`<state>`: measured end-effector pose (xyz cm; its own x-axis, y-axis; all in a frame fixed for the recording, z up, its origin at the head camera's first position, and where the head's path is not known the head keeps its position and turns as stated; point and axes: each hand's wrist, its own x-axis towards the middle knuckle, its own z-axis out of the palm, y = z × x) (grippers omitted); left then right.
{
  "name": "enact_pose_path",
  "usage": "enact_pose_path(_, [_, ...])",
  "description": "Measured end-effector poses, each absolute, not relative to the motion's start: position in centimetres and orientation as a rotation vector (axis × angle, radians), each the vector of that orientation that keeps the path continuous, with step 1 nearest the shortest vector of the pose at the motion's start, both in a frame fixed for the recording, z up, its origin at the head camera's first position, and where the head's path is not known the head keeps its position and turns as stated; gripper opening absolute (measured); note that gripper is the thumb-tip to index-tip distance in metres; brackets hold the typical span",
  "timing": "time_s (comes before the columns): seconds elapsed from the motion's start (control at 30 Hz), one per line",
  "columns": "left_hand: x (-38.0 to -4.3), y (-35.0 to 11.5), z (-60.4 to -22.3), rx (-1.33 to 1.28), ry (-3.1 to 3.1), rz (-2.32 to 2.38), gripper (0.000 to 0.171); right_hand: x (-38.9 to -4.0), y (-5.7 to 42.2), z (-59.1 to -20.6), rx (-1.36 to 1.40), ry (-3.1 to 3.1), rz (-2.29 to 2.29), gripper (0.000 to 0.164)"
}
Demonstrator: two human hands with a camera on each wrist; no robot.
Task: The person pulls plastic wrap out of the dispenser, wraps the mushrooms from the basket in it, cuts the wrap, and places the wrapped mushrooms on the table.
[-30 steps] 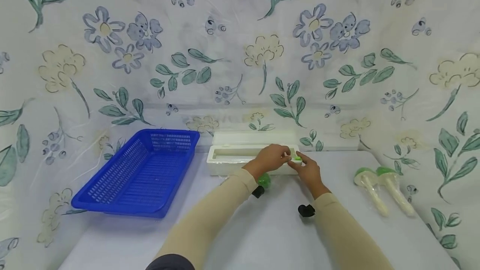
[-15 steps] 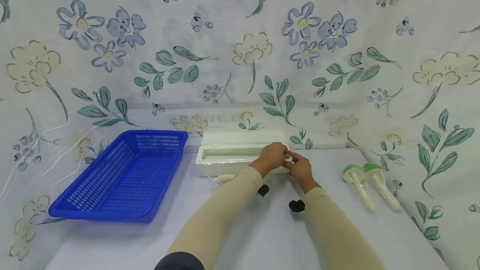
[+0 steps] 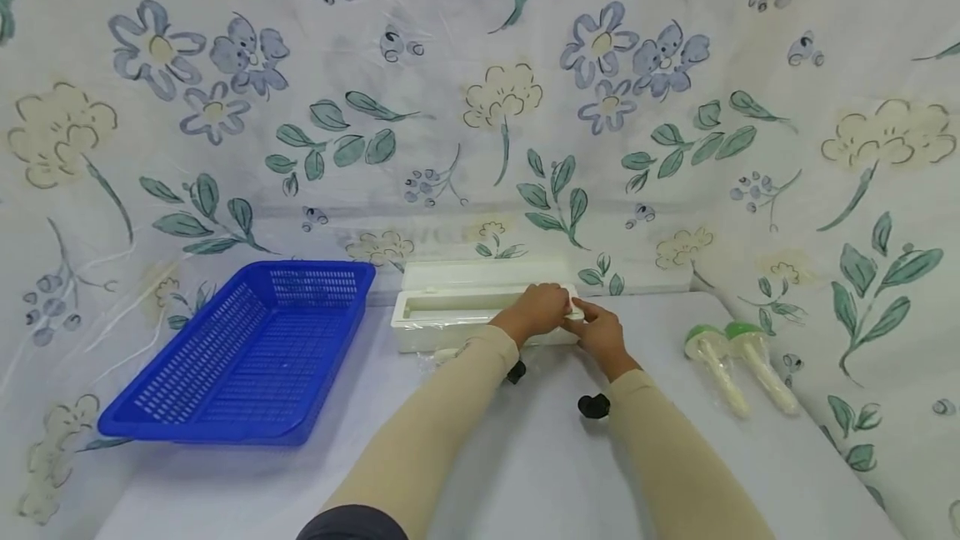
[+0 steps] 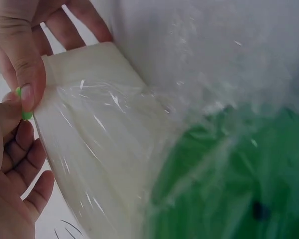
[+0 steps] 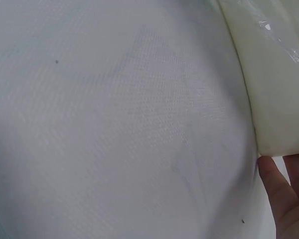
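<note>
A long white cling film box [image 3: 420, 338] stands at the back of the table, lid raised, with clear film over its front. My left hand [image 3: 536, 311] is at its right end; in the left wrist view its thumb and finger pinch a small bright green piece [image 4: 26, 115] at the box corner. My right hand [image 3: 602, 338] grips the box's right end, its thumb against that piece. In the right wrist view, fingers [image 5: 274, 181] touch the box end [image 5: 279, 109]. A film-wrapped thing with a green head [image 4: 229, 179] and white handle [image 3: 447, 354] lies under my left forearm.
A blue slotted plastic basket [image 3: 247, 357] sits on the left of the white table [image 3: 525, 473]. Two film-wrapped things with green tops and pale handles [image 3: 716, 365] lie on the right. A floral sheet [image 3: 450, 65] hangs behind the table.
The head view has turned slightly right, so the scene shifts left. The green head seen beneath my left forearm is now hidden there. My left hand shifts slightly left in the last half second.
</note>
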<state>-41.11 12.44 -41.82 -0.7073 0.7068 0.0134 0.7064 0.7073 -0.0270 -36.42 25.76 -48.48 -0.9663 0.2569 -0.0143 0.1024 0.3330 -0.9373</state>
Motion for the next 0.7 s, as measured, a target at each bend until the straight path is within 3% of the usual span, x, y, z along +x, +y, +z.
enact_pose_path(0.37, [-40.68, 12.18, -41.35, -1.207, -2.854, 0.301, 0.029, -36.68, 25.48, -48.21, -0.376, -2.463, 1.728, 0.062])
enact_pose_path(0.57, [-40.41, 12.17, -41.29, -1.275, -2.809, 0.471, 0.042, -36.5, 25.43, -48.22, -0.407, -2.466, 1.728, 0.063])
enact_pose_path(0.7, [-40.27, 11.52, -40.8, -1.277, -2.775, 0.565, 0.034, -36.28, 25.75, -48.05, -0.378, -2.467, 1.725, 0.066])
